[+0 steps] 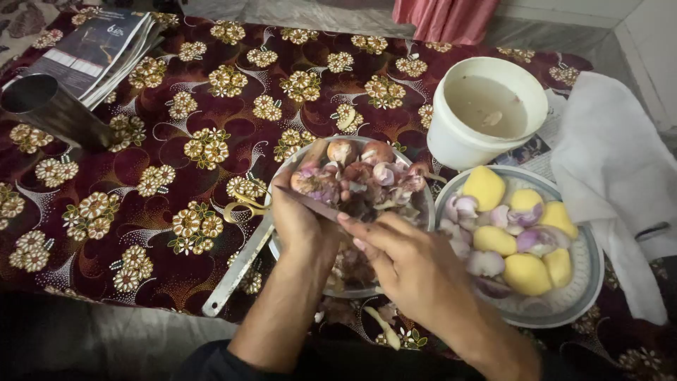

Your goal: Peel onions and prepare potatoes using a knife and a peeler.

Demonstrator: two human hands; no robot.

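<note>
Maroon cloth with cream and gold flowers covers the bench (141, 141) in front of you, and everything sits on the half nearer your right. Your left hand (300, 222) is closed around a small reddish onion (308, 182), held over the near-left rim of the metal bowl of peels (423, 204). Your right hand (416, 264) is curled shut on the handle of a knife (314, 204), forefinger laid out along it.

What matters is how the blade lies. Its long axis runs from your right hand up and to the left, rising across the bowl to meet the onion at your left fingers, so the onion sits up-left of the knife hand and just at the blade's far end. Your left hand is the one on the onion; the right reaches it only through the blade. Whether the edge is already in the skin, you cannot tell from this view.

Just right of the bowl, touching it or nearly so, stands a pale plate (585, 282) with peeled yellow potatoes (525, 273) and peeled purple onions (536, 240). Behind it is a white bucket (451, 141) of cloudy water, and a white cloth (620, 183) lies at the far right. A flat metal strip (236, 271) lies by your left wrist; a steel cup (49, 109) and a magazine (99, 49) are well off at the far left.
</note>
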